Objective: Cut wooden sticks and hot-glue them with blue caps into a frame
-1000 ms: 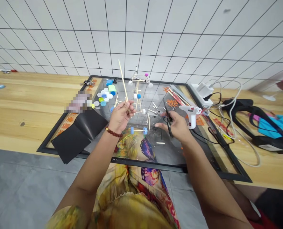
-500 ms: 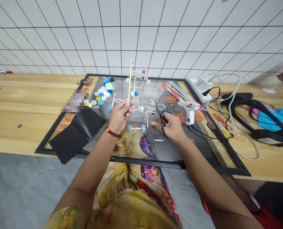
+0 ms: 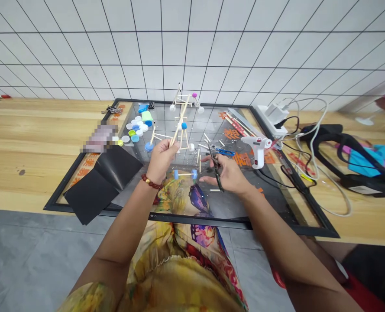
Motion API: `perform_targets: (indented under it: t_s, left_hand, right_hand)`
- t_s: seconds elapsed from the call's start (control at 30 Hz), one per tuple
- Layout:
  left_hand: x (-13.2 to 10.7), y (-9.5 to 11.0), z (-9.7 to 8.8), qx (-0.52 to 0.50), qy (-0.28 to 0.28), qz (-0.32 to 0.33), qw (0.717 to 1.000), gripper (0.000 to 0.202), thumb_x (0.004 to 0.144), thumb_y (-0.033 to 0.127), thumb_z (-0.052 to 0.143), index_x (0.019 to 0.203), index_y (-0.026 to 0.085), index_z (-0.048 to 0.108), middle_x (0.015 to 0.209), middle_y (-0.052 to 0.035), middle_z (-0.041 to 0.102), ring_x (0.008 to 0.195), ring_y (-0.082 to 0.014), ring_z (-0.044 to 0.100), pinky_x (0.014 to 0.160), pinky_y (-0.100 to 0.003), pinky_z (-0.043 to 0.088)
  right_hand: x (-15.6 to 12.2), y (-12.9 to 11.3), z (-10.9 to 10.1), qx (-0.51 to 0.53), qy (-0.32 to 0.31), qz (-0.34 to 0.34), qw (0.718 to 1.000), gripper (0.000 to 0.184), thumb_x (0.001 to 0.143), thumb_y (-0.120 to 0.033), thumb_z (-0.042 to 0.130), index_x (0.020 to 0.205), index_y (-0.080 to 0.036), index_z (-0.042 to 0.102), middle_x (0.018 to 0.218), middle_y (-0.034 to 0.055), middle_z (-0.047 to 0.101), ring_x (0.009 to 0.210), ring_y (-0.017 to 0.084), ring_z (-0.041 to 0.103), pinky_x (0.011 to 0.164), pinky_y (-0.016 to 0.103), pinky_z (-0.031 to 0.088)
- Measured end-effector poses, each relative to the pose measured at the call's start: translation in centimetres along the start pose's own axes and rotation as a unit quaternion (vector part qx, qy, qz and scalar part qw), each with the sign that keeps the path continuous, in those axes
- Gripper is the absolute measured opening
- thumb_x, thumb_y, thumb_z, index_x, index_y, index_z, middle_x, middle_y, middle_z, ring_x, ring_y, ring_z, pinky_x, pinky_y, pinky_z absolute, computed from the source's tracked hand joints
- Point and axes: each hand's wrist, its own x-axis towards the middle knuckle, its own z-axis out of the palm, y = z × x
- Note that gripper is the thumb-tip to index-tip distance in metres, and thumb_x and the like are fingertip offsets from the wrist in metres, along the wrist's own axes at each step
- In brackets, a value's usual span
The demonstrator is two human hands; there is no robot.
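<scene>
While the left hand (image 3: 162, 161) pinches a wooden stick (image 3: 183, 112), the right hand (image 3: 233, 174) holds scissors (image 3: 216, 167), thumb spread.

Stick slants up over the glass panel (image 3: 228, 206), apart from the blades; blue-capped axle (image 3: 185, 175) lies between the hands, glue gun (image 3: 259, 151) near the right.

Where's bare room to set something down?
The wooden tabletop left of the black sheet looks bare, as does the glass just left of the right forearm. Crowded: beyond the left hand, caps and stick frames; right of the glue gun, cables.
</scene>
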Motion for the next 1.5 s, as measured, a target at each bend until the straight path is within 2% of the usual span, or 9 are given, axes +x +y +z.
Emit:
perform_targets:
  t_s: [0.13,0.3,0.43,0.67,1.03,1.13,1.23,1.37,1.5]
  left_hand:
    - [-0.4,-0.1,-1.7,0.187,-0.059,0.01,0.981,0.042,0.054,0.029,0.084,0.084,0.019,0.055,0.074,0.0036,0.055,0.064,-0.0102,0.05,0.059,-0.023,0.037]
    - [-2.2,-1.0,-2.6,0.364,-0.075,0.003,0.929,0.052,0.047,0.033,0.087,0.085,0.019,0.056,0.083,-0.0003,0.061,0.073,-0.0159,0.053,0.063,-0.026,0.037]
    - [-2.5,-2.4,-2.4,0.362,-0.105,0.017,0.926,0.056,0.043,0.025,0.088,0.088,0.021,0.054,0.079,0.0013,0.062,0.07,-0.0165,0.054,0.062,-0.026,0.036]
    - [-2.2,-3.5,-2.1,0.312,-0.114,0.026,0.943,0.044,0.056,0.015,0.078,0.09,0.022,0.052,0.083,0.0005,0.068,0.074,-0.0173,0.061,0.065,-0.026,0.042]
    - [-2.3,-3.7,-2.2,0.311,-0.117,0.038,0.942,0.05,0.051,0.016,0.083,0.095,0.022,0.059,0.088,-0.0015,0.068,0.084,-0.0206,0.063,0.074,-0.03,0.046]
    - [-2.0,-3.0,-2.6,0.29,-0.104,0.04,0.951,0.063,0.046,0.021,0.088,0.103,0.02,0.062,0.102,-0.0055,0.066,0.088,-0.0201,0.061,0.074,-0.028,0.046]
    - [-1.6,-2.3,-3.1,0.243,-0.054,0.026,0.968,0.057,0.053,0.023,0.084,0.105,0.017,0.062,0.096,-0.0042,0.065,0.074,-0.0134,0.057,0.065,-0.024,0.044]
    - [-1.0,-1.9,-3.7,0.249,0.022,0.043,0.967,0.042,0.059,0.024,0.081,0.097,0.017,0.064,0.084,-0.0005,0.065,0.061,-0.0088,0.05,0.059,-0.022,0.04]
    - [-0.6,-2.2,-4.3,0.263,0.036,0.057,0.963,0.043,0.061,0.031,0.081,0.098,0.016,0.064,0.086,-0.0018,0.066,0.072,-0.0124,0.056,0.066,-0.023,0.043]
  right_hand:
    - [0.1,-0.6,0.7,0.01,-0.045,-0.016,0.999,0.059,0.066,-0.059,0.076,0.106,-0.018,0.062,0.075,0.0019,0.057,0.067,0.017,0.049,0.065,0.03,0.038]
    - [0.6,-0.5,1.6,0.018,-0.065,-0.007,0.998,0.047,0.067,-0.054,0.075,0.096,-0.018,0.065,0.071,0.0013,0.057,0.066,0.016,0.048,0.065,0.03,0.038]
    - [0.8,-0.4,2.0,0.03,-0.069,-0.003,0.997,0.037,0.069,-0.05,0.073,0.086,-0.019,0.064,0.068,0.0001,0.054,0.063,0.015,0.046,0.063,0.029,0.038]
    - [0.6,-0.6,1.9,0.013,-0.055,-0.032,0.998,0.022,0.069,-0.036,0.069,0.083,-0.021,0.062,0.067,0.0006,0.057,0.063,0.016,0.049,0.064,0.03,0.039]
    - [0.7,-0.1,2.1,-0.029,-0.07,-0.103,0.992,0.026,0.068,-0.035,0.07,0.087,-0.02,0.059,0.079,0.0041,0.067,0.072,0.019,0.058,0.076,0.033,0.04]
    - [0.4,0.0,1.1,0.034,-0.02,-0.06,0.997,0.04,0.064,-0.049,0.076,0.087,-0.022,0.057,0.083,0.0053,0.068,0.07,0.019,0.056,0.07,0.033,0.041]
    - [0.3,0.6,0.4,0.111,0.082,0.021,0.99,0.045,0.066,-0.058,0.074,0.079,-0.023,0.049,0.095,0.0066,0.07,0.063,0.015,0.051,0.063,0.031,0.04]
    - [0.6,1.8,0.3,0.179,0.179,0.081,0.964,0.045,0.072,-0.059,0.07,0.074,-0.024,0.042,0.094,0.0046,0.071,0.061,0.012,0.05,0.062,0.03,0.041]
    - [1.1,2.3,0.6,0.217,0.215,0.107,0.946,0.043,0.072,-0.058,0.07,0.074,-0.023,0.045,0.086,0.0041,0.07,0.067,0.014,0.056,0.064,0.028,0.043]
